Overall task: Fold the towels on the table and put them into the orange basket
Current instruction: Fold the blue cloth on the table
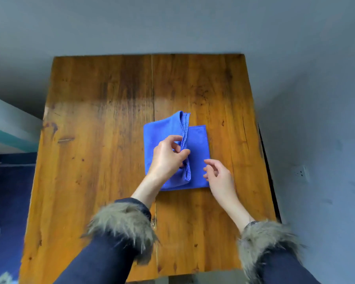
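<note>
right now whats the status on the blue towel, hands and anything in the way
Left hand pinching the raised stitched edge of the blue microfibre towel, mid-fold. Right hand open, hovering at towel's right side. Wooden table otherwise bare; orange basket not in view.

The wooden table [103,140] lies bare to the left of, beyond and on the near side of the blue towel [197,144], while the grey wall [316,119] runs close along its right edge, leaving only a narrow strip there.
</note>
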`<state>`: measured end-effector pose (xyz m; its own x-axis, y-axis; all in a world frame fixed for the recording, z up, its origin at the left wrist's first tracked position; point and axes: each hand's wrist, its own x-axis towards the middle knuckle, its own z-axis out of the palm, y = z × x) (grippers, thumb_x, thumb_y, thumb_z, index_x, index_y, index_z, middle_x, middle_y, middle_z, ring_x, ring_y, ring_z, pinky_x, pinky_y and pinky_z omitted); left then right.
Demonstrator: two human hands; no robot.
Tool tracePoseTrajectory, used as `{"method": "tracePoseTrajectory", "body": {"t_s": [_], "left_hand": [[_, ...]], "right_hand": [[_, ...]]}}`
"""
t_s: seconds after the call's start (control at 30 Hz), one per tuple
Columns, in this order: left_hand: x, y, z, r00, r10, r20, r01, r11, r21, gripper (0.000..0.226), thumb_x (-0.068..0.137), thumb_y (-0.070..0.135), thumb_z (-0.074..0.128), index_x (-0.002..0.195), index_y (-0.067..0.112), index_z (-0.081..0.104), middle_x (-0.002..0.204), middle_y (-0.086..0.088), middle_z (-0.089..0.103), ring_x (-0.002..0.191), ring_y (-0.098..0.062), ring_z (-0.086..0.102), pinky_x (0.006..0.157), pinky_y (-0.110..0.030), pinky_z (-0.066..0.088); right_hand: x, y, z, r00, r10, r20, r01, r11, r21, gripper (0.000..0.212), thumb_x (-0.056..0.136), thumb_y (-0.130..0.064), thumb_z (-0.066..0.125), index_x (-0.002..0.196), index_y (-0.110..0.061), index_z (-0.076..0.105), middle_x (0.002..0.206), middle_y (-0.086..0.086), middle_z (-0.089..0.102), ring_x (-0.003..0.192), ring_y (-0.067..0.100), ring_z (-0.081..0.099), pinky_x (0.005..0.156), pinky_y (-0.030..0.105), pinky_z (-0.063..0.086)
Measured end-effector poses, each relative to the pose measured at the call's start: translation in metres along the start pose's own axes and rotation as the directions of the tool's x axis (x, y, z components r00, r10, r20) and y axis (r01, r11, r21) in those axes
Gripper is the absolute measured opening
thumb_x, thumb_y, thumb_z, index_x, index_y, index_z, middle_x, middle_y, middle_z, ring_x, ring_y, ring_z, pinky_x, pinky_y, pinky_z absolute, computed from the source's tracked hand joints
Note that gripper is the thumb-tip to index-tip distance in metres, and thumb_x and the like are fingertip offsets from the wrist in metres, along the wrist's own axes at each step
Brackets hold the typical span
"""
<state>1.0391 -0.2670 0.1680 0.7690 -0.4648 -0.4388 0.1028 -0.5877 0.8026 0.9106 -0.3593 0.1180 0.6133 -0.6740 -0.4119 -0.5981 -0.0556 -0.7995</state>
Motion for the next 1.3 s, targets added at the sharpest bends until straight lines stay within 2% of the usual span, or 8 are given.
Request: {"method": "tracePoseTrajectory", "body": {"t_s": [0.17, 0.3, 0.57, 0.67, 0.73, 0.83, 1.0, 1.3], "left_hand": [[0.011, -0.017, 0.056, 0.999, -0.029, -0.036, 0.035, 0.986, 0.163, 0.039, 0.085, 0.012, 0.058, 0.124, 0.010, 0.053, 0.072, 0.006, 0.052, 0.085, -0.025, 0.061, 0.079, -0.036, 0.049], [0.012, -0.014, 0.068, 0.991, 0.041, -0.126, -0.019, 0.984, 0.177, 0.036, 0.086, 0.013, 0.058, 0.122, 0.011, 0.053, 0.073, 0.005, 0.052, 0.085, -0.019, 0.057, 0.080, -0.034, 0.048], [0.012, -0.015, 0.096, 0.999, -0.012, -0.052, 0.020, 0.987, 0.162, 0.039, 0.089, 0.013, 0.055, 0.127, 0.011, 0.049, 0.095, -0.003, 0.062, 0.097, -0.021, 0.057, 0.081, -0.024, 0.040], [0.001, -0.019, 0.084, 0.975, 0.194, -0.113, -0.183, 0.978, 0.096, 0.032, 0.090, 0.006, 0.046, 0.120, 0.010, 0.056, 0.101, -0.006, 0.062, 0.092, -0.022, 0.061, 0.084, -0.030, 0.046], [-0.002, -0.032, 0.062, 0.896, 0.403, -0.186, -0.354, 0.902, 0.248, 0.034, 0.087, 0.002, 0.041, 0.116, 0.007, 0.059, 0.105, -0.008, 0.061, 0.099, -0.023, 0.057, 0.087, -0.027, 0.042], [0.006, -0.062, 0.029, 0.815, 0.553, -0.171, -0.369, 0.724, 0.583, 0.042, 0.086, 0.010, 0.035, 0.123, 0.005, 0.054, 0.126, -0.013, 0.055, 0.121, -0.030, 0.045, 0.100, -0.035, 0.036], [0.011, -0.094, 0.018, 0.916, 0.396, 0.069, -0.299, 0.555, 0.776, 0.056, 0.094, 0.036, 0.027, 0.144, 0.011, 0.029, 0.154, -0.013, 0.019, 0.143, -0.033, 0.010, 0.113, -0.051, 0.016], [0.015, -0.096, 0.028, 0.938, 0.338, 0.077, -0.240, 0.474, 0.847, 0.059, 0.092, 0.043, 0.026, 0.146, 0.017, 0.026, 0.155, -0.013, 0.017, 0.144, -0.031, 0.008, 0.113, -0.056, 0.011]], "right_hand": [[0.013, 0.019, -0.015, 0.981, 0.152, 0.121, -0.164, 0.982, 0.096, 0.027, 0.098, -0.011, 0.038, 0.119, -0.009, 0.054, 0.084, -0.004, 0.058, 0.068, 0.007, 0.056, 0.069, 0.023, 0.047], [0.015, 0.027, -0.019, 0.974, 0.161, 0.157, -0.175, 0.981, 0.084, 0.029, 0.099, -0.016, 0.037, 0.121, -0.012, 0.055, 0.090, -0.002, 0.061, 0.074, 0.007, 0.058, 0.074, 0.029, 0.050], [0.022, 0.027, -0.025, 0.971, 0.168, 0.170, -0.190, 0.974, 0.127, 0.028, 0.098, -0.014, 0.038, 0.118, -0.010, 0.058, 0.082, -0.006, 0.060, 0.069, 0.008, 0.057, 0.072, 0.030, 0.049], [0.025, 0.025, -0.022, 0.975, 0.163, 0.149, -0.180, 0.978, 0.106, 0.025, 0.096, -0.020, 0.045, 0.113, -0.009, 0.060, 0.081, -0.005, 0.060, 0.071, 0.011, 0.057, 0.077, 0.036, 0.050], [0.027, 0.023, -0.019, 0.984, 0.132, 0.119, -0.137, 0.990, 0.038, 0.025, 0.094, -0.026, 0.050, 0.112, -0.012, 0.059, 0.085, -0.004, 0.062, 0.080, 0.014, 0.058, 0.080, 0.036, 0.050], [0.033, 0.014, -0.012, 0.996, 0.066, 0.066, -0.061, 0.996, -0.071, 0.027, 0.092, -0.031, 0.053, 0.114, -0.015, 0.056, 0.087, -0.002, 0.064, 0.088, 0.016, 0.057, 0.073, 0.026, 0.038], [0.045, -0.001, 0.003, 0.998, -0.032, -0.047, 0.020, 0.970, -0.242, 0.030, 0.089, -0.039, 0.056, 0.110, -0.019, 0.051, 0.100, 0.001, 0.058, 0.090, 0.023, 0.055, 0.069, 0.030, 0.038], [0.058, -0.012, 0.002, 0.999, 0.034, -0.029, -0.043, 0.921, -0.388, 0.022, 0.095, -0.038, 0.044, 0.089, -0.016, 0.046, 0.094, 0.003, 0.057, 0.083, 0.025, 0.051, 0.067, 0.030, 0.034]]}}
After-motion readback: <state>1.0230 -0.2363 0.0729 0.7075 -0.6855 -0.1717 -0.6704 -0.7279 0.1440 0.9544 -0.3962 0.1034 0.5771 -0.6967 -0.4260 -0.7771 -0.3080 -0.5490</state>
